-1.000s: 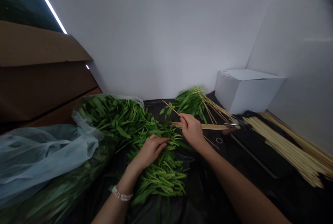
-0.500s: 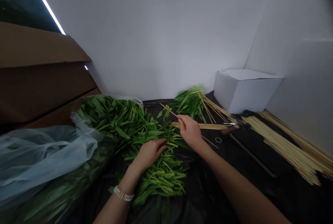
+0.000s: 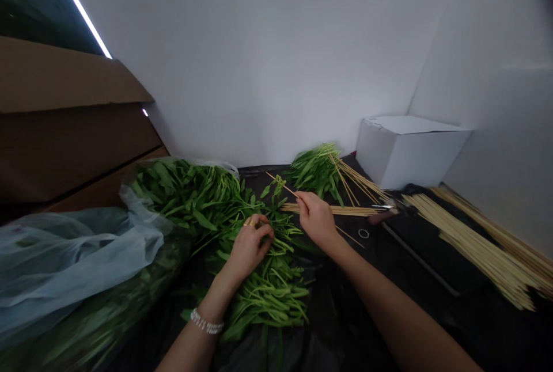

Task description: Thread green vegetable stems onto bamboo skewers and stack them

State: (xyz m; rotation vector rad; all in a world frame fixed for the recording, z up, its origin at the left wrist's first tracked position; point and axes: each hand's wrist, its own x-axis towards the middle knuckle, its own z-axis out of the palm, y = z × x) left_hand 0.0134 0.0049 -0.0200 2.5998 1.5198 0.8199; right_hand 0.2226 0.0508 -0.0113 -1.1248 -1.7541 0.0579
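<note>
My right hand [image 3: 317, 217] grips a thin bamboo skewer [image 3: 285, 186] that slants up to the left, with a few green leafy stems threaded near its tip. The skewer's other end comes out behind the hand, to the lower right. Over a loose pile of leafy greens [image 3: 276, 291] is my left hand [image 3: 251, 242], its fingers curled inward with thumb and fingertips close together. Whatever lies between those fingertips is hidden. Behind my right hand rests a bunch of skewered greens [image 3: 315, 167], bare stick ends pointing right. More skewers [image 3: 345, 209] lie beside that hand.
A clear plastic bag [image 3: 82, 262] and a heap of greens [image 3: 185, 193] take up the left. A white box [image 3: 389, 153], a bundle of skewers [image 3: 475, 245], scissors [image 3: 382, 215] and a small ring [image 3: 363, 234] are on the right. A cardboard box [image 3: 64, 78] stands at far left.
My left hand has lifted slightly from among the stems and its fingers have curled in. My right hand and its skewer have stayed nearly in place.
</note>
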